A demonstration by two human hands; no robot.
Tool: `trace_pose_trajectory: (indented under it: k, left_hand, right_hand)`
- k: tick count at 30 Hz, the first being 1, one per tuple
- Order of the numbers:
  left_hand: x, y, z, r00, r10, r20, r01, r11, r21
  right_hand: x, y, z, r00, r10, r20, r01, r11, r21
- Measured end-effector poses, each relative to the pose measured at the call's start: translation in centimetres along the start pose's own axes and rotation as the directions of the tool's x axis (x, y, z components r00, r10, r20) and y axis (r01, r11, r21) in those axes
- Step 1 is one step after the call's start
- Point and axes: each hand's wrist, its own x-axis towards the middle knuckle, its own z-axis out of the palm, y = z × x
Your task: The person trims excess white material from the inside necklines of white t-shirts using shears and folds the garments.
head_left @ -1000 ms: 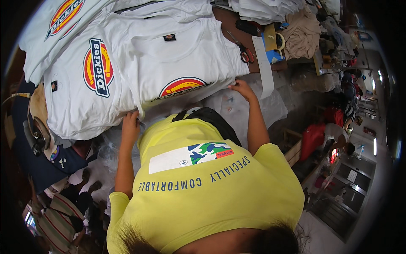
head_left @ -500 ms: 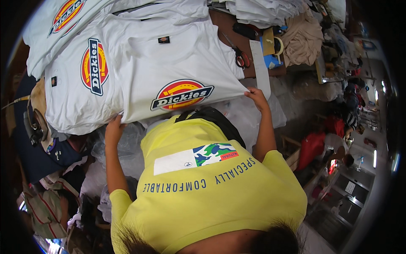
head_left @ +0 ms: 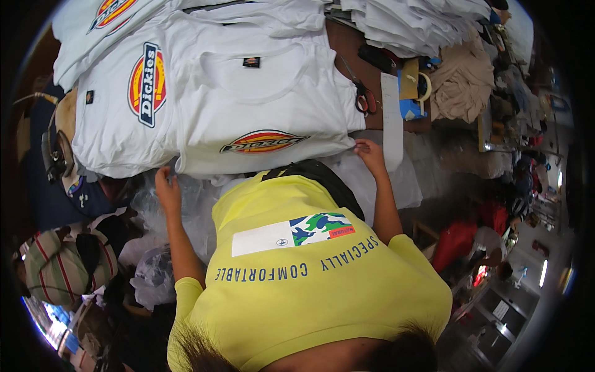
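Note:
A white shirt [head_left: 248,115] with a wide scooped neck lies in front of me, its red, yellow and dark-blue print [head_left: 265,142] curving over the near edge. My left hand [head_left: 167,188] is just below the shirt's near left corner, holding nothing, thumb and fingers apart. At the near right corner, my right hand [head_left: 371,156] has its fingertips at the hem, with the fingers looking parted; whether they still touch the cloth is hard to see. Another white shirt [head_left: 121,118] with a similar print, turned sideways, lies to the left.
Black-and-red scissors [head_left: 364,98] lie right of the shirt, near a long paper strip [head_left: 391,121] and a tape roll [head_left: 424,87]. White garments [head_left: 415,28] and beige cloth [head_left: 462,80] are heaped at the far right. Clear plastic bags [head_left: 192,208] hang below the table edge.
My left hand has let go of the shirt's near left corner and dropped slightly. The stretched front hem has slackened and tipped down, and the right hand's pinch appears loosened.

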Motion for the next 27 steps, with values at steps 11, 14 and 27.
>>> trace_pose_trajectory:
  k: [11, 14, 27]
  left_hand:
    - [5.4, 13.4, 7.6, 0.824, 0.5, 0.265, -0.558, 0.796, 0.236]
    - [9.6, 13.2, 8.5, 0.822, 0.509, 0.257, -0.569, 0.754, 0.327]
    - [22.7, 14.8, 10.3, 0.815, 0.574, 0.081, -0.565, 0.755, 0.334]
  right_hand:
    - [5.8, -13.8, 8.4, 0.641, -0.717, 0.274, 0.657, 0.327, -0.679]
    - [9.9, -14.4, 8.6, 0.691, -0.694, 0.201, 0.578, 0.364, -0.731]
    - [22.0, -17.2, 7.3, 0.62, -0.783, -0.042, 0.589, 0.5, -0.635]
